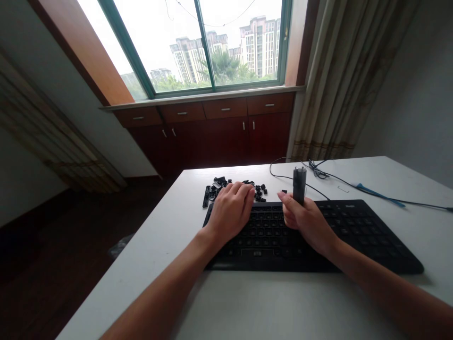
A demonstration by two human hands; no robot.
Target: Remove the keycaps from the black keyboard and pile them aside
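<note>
just beneath the right grip, keyboard

1. A big sliding window with a green frame lets in daylight. The sky is bright white.
2. Outside stand tall apartment blocks, with a palm tree and leafy bushes lower down.
3. Under the pale windowsill is a red-brown wooden cabinet. It has four drawers in a row and doors below, with shiny handles.
4. Long beige curtains hang on both sides.
5. The walls are plain and look gray.
6. The floor is dark brown and shadowy.
7. A white table stands in front.
</note>
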